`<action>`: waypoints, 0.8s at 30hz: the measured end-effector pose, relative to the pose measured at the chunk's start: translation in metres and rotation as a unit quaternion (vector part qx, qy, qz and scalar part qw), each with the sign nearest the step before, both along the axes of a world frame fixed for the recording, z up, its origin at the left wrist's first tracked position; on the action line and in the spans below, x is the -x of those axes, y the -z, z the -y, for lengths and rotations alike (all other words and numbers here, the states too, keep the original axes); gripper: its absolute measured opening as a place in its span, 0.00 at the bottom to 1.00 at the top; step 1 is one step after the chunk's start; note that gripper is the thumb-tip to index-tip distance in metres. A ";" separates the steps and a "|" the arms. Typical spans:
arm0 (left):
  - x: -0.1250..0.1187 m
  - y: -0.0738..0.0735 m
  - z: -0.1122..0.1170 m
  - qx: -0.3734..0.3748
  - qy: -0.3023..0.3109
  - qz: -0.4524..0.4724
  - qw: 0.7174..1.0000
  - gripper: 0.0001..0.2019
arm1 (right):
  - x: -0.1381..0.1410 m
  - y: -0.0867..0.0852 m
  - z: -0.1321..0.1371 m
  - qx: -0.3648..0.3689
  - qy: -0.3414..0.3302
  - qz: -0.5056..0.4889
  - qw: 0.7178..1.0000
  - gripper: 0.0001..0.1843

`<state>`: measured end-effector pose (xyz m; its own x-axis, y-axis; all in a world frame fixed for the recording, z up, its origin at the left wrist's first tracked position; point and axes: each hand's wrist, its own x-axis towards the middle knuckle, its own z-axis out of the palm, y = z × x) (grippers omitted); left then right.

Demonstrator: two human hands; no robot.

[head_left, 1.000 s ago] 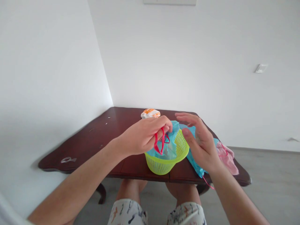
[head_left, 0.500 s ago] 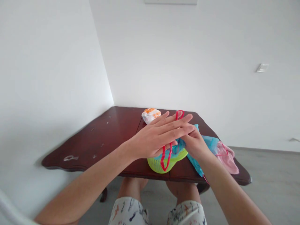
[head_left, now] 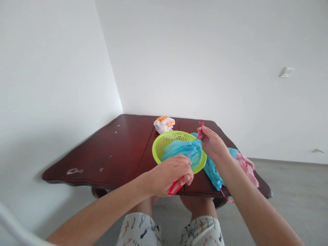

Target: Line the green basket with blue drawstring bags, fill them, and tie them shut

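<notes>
Inside the basket [head_left: 159, 146], the bag [head_left: 179, 148] lies crosswise, neck seemingly rightward; left hand [head_left: 173, 174] and right hand [head_left: 212, 142] clamp its drawstring [head_left: 199, 133].

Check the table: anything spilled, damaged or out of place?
No spill shows. Pale marks or scraps dot the left of the table, odd against its dark finish. A red cord from the blue bag beside the basket trails past the front edge.
</notes>
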<state>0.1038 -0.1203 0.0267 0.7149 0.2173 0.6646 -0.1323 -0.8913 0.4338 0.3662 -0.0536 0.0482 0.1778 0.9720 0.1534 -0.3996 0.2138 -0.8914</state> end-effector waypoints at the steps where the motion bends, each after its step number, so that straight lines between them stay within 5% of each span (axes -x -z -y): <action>1: 0.002 0.007 0.004 0.075 -0.023 0.042 0.996 0.25 | 0.001 0.002 0.000 0.007 0.003 -0.012 1.000 0.26; 4: 0.010 0.020 0.014 0.233 -0.077 0.136 0.960 0.27 | 0.006 0.005 0.010 -0.008 0.039 -0.048 0.998 0.29; 7: 0.022 0.015 0.017 0.259 -0.140 0.172 0.940 0.25 | 0.011 0.001 0.031 -0.059 0.065 -0.025 0.996 0.25; 11: 0.036 -0.011 0.012 0.175 -0.275 0.079 0.942 0.16 | 0.024 -0.007 0.071 -0.103 0.023 0.059 0.993 0.20; 15: 0.032 -0.025 0.006 0.032 -0.352 -0.088 0.932 0.26 | 0.045 -0.005 0.123 -0.163 -0.014 0.180 0.970 0.16; 19: 0.025 -0.020 0.005 -0.044 -0.365 -0.144 0.919 0.08 | 0.065 0.026 0.171 -0.256 0.026 0.332 0.907 0.13; 22: 0.030 -0.013 0.008 -0.048 -0.395 -0.086 0.913 0.13 | 0.078 0.067 0.191 -0.281 0.071 0.367 0.884 0.20; 24: 0.037 -0.007 0.012 0.020 -0.404 -0.043 0.914 0.16 | 0.086 0.095 0.197 -0.274 0.110 0.371 0.881 0.23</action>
